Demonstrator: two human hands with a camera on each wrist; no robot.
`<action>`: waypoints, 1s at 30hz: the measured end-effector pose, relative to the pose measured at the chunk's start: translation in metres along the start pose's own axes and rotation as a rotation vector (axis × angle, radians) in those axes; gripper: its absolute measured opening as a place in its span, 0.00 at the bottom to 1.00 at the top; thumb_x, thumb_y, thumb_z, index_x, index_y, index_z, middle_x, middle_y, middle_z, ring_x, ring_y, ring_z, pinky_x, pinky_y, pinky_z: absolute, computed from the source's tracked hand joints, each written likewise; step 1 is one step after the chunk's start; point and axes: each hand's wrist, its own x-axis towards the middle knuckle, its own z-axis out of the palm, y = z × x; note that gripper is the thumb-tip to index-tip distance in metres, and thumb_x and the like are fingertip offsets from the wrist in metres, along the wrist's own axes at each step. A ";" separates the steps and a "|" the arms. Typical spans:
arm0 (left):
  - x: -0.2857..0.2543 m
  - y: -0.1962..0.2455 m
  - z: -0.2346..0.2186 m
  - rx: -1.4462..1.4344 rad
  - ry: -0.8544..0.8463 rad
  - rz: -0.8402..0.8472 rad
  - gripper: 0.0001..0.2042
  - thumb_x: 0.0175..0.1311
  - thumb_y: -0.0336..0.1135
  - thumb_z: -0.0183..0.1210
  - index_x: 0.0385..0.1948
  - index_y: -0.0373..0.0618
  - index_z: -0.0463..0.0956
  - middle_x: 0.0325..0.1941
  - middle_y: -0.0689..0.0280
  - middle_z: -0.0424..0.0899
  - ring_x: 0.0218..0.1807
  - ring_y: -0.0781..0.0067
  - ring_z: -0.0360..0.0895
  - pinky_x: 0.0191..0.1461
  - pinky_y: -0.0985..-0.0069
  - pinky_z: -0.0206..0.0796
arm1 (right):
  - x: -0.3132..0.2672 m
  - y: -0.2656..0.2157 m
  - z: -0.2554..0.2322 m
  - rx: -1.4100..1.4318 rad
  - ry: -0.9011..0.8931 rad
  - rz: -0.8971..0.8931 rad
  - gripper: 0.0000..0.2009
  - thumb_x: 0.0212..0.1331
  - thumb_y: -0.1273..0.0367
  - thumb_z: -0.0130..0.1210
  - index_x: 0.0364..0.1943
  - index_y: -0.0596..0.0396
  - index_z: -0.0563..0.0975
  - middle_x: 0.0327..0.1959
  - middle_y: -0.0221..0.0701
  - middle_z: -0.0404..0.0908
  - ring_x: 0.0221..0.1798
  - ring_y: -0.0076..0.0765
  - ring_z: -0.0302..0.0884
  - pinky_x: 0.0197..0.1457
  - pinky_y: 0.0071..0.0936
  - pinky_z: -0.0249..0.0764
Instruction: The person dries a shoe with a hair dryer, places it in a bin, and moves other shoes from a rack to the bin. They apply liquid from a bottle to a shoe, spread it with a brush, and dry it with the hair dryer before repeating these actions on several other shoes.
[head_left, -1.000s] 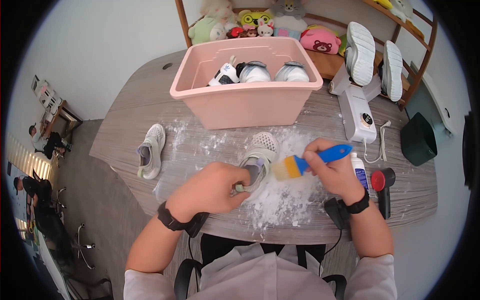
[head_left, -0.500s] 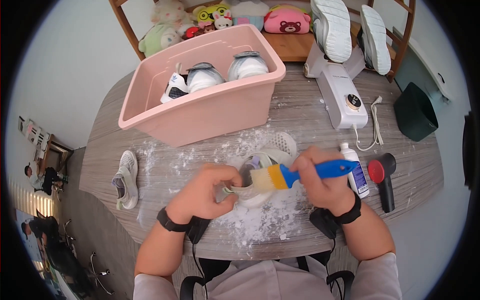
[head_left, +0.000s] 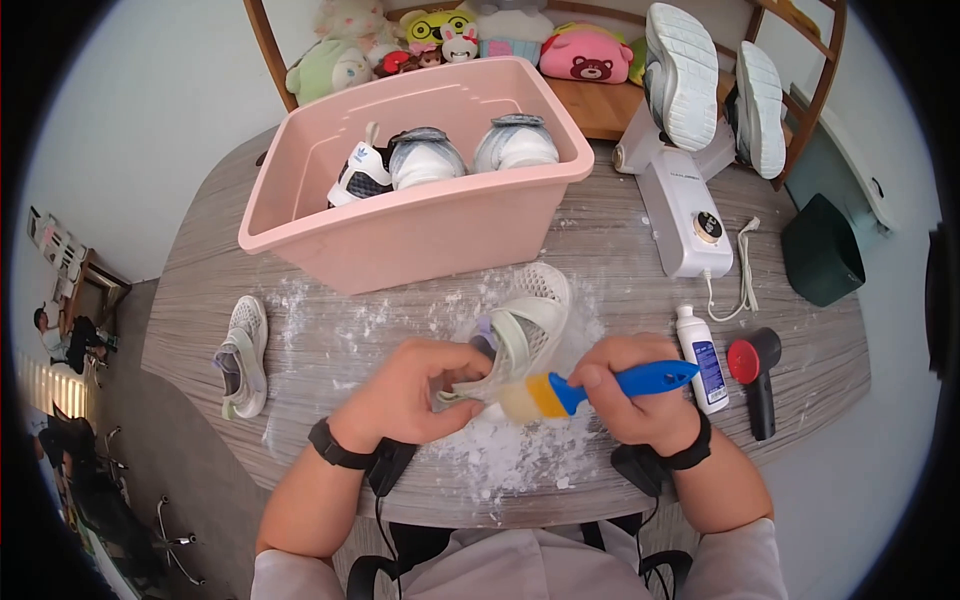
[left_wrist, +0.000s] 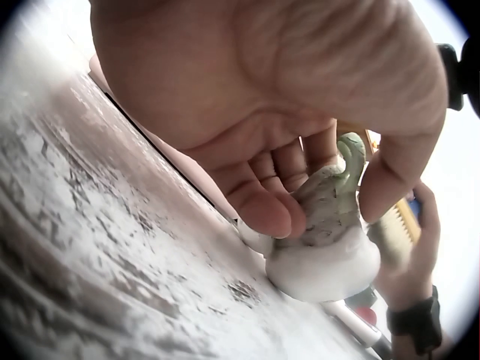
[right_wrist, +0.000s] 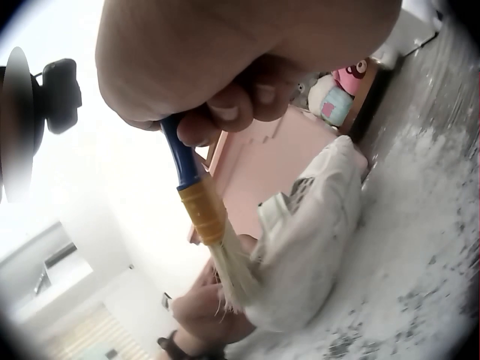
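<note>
A light shoe with a pale green strap (head_left: 528,325) lies on the powder-covered table, toe toward the pink bin. My left hand (head_left: 415,390) grips its heel; in the left wrist view the fingers and thumb (left_wrist: 390,180) are round the heel end (left_wrist: 322,240). My right hand (head_left: 640,395) holds the blue handle of a brush (head_left: 655,378), its bristles against the shoe's side near the heel. The right wrist view shows the bristles (right_wrist: 236,277) touching the white side of the shoe (right_wrist: 311,247). A matching shoe (head_left: 243,358) lies apart at the left.
A pink bin (head_left: 420,235) with several shoes stands behind. At the right are a white shoe dryer (head_left: 685,215) bearing two shoes, a white bottle (head_left: 703,360), a black and red tool (head_left: 757,380) and a dark green bin (head_left: 822,250). White powder (head_left: 520,465) covers the tabletop's middle.
The brush has moved from beside the shoe, over its opening, to the side near the heel. The pink bin sits further left and turned in the head view, which has itself shifted.
</note>
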 end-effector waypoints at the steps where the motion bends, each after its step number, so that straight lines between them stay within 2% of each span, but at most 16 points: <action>1: 0.000 -0.001 -0.002 0.035 0.003 0.012 0.12 0.50 0.26 0.69 0.38 0.37 0.83 0.29 0.65 0.80 0.29 0.73 0.74 0.35 0.77 0.65 | -0.003 0.009 0.006 0.013 0.117 -0.011 0.09 0.70 0.70 0.58 0.31 0.59 0.82 0.23 0.32 0.82 0.23 0.26 0.78 0.28 0.27 0.71; 2: -0.001 -0.002 -0.003 0.069 0.009 0.022 0.13 0.51 0.26 0.69 0.39 0.37 0.83 0.29 0.65 0.80 0.29 0.74 0.73 0.34 0.77 0.64 | -0.004 0.007 0.005 0.009 0.109 -0.014 0.09 0.70 0.70 0.58 0.31 0.59 0.82 0.23 0.32 0.82 0.23 0.26 0.78 0.28 0.27 0.71; 4: -0.002 0.001 -0.004 0.072 0.005 0.028 0.13 0.51 0.27 0.69 0.40 0.37 0.84 0.30 0.65 0.80 0.29 0.74 0.73 0.33 0.77 0.63 | -0.004 0.000 0.000 0.191 0.346 0.213 0.12 0.74 0.68 0.55 0.31 0.58 0.81 0.23 0.28 0.80 0.23 0.20 0.75 0.27 0.24 0.68; 6: -0.003 0.002 -0.004 0.081 -0.004 0.032 0.14 0.51 0.27 0.69 0.41 0.37 0.84 0.30 0.65 0.80 0.30 0.74 0.73 0.33 0.77 0.62 | -0.002 -0.004 0.002 0.241 0.319 0.240 0.14 0.77 0.66 0.52 0.31 0.57 0.79 0.23 0.25 0.79 0.24 0.17 0.73 0.28 0.21 0.67; 8: -0.003 0.004 -0.002 0.091 -0.019 0.023 0.14 0.51 0.27 0.69 0.40 0.37 0.85 0.30 0.66 0.80 0.30 0.74 0.73 0.33 0.76 0.62 | -0.003 0.002 0.007 0.164 0.113 0.288 0.15 0.78 0.65 0.51 0.31 0.58 0.78 0.23 0.27 0.79 0.26 0.18 0.74 0.30 0.20 0.68; 9: -0.003 0.004 -0.001 0.093 -0.023 0.024 0.14 0.51 0.27 0.69 0.40 0.37 0.85 0.30 0.66 0.80 0.30 0.74 0.73 0.33 0.76 0.62 | -0.005 0.005 0.009 0.163 0.118 0.288 0.15 0.78 0.65 0.51 0.31 0.58 0.78 0.23 0.27 0.79 0.26 0.18 0.74 0.30 0.20 0.68; 11: -0.003 0.006 0.000 0.088 -0.012 0.028 0.13 0.50 0.27 0.69 0.40 0.37 0.85 0.30 0.66 0.80 0.30 0.74 0.73 0.33 0.76 0.62 | -0.004 0.009 0.009 0.164 0.357 0.204 0.15 0.78 0.65 0.52 0.32 0.58 0.78 0.25 0.27 0.79 0.26 0.18 0.74 0.30 0.20 0.67; 15: -0.004 0.002 -0.002 0.074 -0.018 0.003 0.13 0.50 0.27 0.69 0.39 0.36 0.85 0.29 0.66 0.80 0.31 0.75 0.73 0.34 0.76 0.62 | -0.002 0.004 0.000 0.288 0.328 0.251 0.15 0.78 0.65 0.51 0.32 0.58 0.79 0.26 0.28 0.79 0.26 0.19 0.73 0.30 0.21 0.67; 17: -0.003 0.003 -0.002 0.078 -0.018 -0.014 0.12 0.50 0.26 0.69 0.38 0.36 0.85 0.29 0.66 0.80 0.31 0.76 0.74 0.35 0.76 0.63 | -0.005 0.003 0.004 0.088 0.197 0.175 0.15 0.79 0.66 0.50 0.32 0.58 0.78 0.27 0.28 0.79 0.28 0.20 0.73 0.32 0.22 0.68; 18: -0.003 0.001 0.000 0.077 -0.024 -0.017 0.12 0.50 0.26 0.69 0.38 0.36 0.85 0.29 0.66 0.80 0.31 0.76 0.74 0.35 0.76 0.63 | -0.005 0.005 0.003 0.090 0.202 0.180 0.15 0.79 0.66 0.50 0.32 0.58 0.78 0.27 0.28 0.79 0.28 0.20 0.73 0.32 0.22 0.68; 20: -0.003 -0.003 0.002 -0.013 0.007 0.034 0.12 0.50 0.25 0.68 0.38 0.35 0.85 0.29 0.65 0.80 0.31 0.74 0.74 0.36 0.75 0.64 | -0.001 0.010 -0.003 0.027 0.395 0.158 0.15 0.79 0.67 0.49 0.32 0.59 0.78 0.27 0.29 0.78 0.30 0.21 0.73 0.35 0.23 0.70; 22: -0.003 -0.004 0.000 0.001 -0.006 0.044 0.12 0.50 0.25 0.68 0.38 0.35 0.85 0.29 0.64 0.81 0.31 0.73 0.75 0.36 0.75 0.65 | -0.001 0.009 -0.004 0.116 0.407 0.202 0.14 0.78 0.67 0.50 0.32 0.59 0.78 0.27 0.28 0.78 0.31 0.21 0.73 0.36 0.23 0.70; 24: -0.002 -0.006 -0.001 0.018 -0.020 0.051 0.12 0.49 0.24 0.67 0.38 0.35 0.85 0.29 0.63 0.82 0.30 0.72 0.76 0.36 0.74 0.65 | -0.003 0.009 0.000 0.183 0.259 0.200 0.15 0.78 0.67 0.49 0.32 0.59 0.78 0.27 0.28 0.78 0.31 0.20 0.73 0.35 0.23 0.69; 28: -0.005 -0.003 -0.004 0.078 0.043 0.052 0.11 0.49 0.23 0.66 0.36 0.35 0.86 0.28 0.59 0.85 0.29 0.67 0.80 0.34 0.73 0.67 | -0.004 0.011 -0.001 0.033 0.324 0.145 0.15 0.79 0.66 0.50 0.32 0.59 0.78 0.27 0.26 0.77 0.30 0.20 0.72 0.34 0.23 0.69; 30: -0.005 0.000 -0.003 0.125 0.056 0.051 0.11 0.49 0.23 0.66 0.36 0.36 0.87 0.28 0.58 0.86 0.28 0.66 0.82 0.33 0.72 0.67 | -0.004 0.011 -0.011 0.205 0.360 0.301 0.13 0.77 0.68 0.52 0.32 0.59 0.79 0.27 0.26 0.79 0.30 0.20 0.74 0.34 0.23 0.70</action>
